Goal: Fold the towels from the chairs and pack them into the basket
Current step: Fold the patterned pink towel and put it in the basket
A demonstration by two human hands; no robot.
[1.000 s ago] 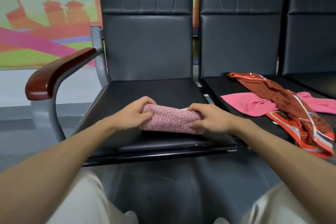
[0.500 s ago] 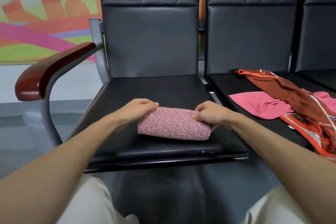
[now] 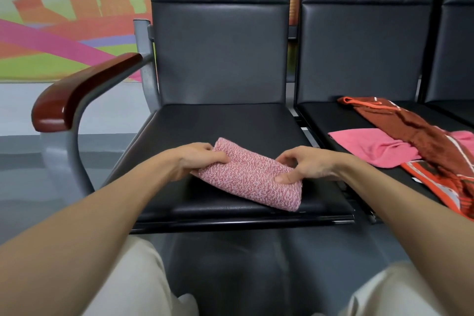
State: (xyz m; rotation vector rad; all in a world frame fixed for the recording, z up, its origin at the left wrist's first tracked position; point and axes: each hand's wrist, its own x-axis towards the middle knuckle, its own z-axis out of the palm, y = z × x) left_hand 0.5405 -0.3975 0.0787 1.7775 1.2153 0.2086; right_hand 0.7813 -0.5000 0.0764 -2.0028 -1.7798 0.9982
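Both hands grip the folded pink-and-white speckled towel point(image 3: 252, 177): the left hand point(image 3: 202, 159) pinches its left end, and the right hand point(image 3: 305, 167) pinches its right edge. The towel lies on the black padded chair seat point(image 3: 230, 123), close to the front edge. Risk: an uneven lift may let the layers slide apart, or drop the towel off that edge. On the adjacent seat, a rust-brown towel with orange stripes point(image 3: 423, 136) overlaps a plain pink towel point(image 3: 372, 146); both are unfolded. The basket is not in view.
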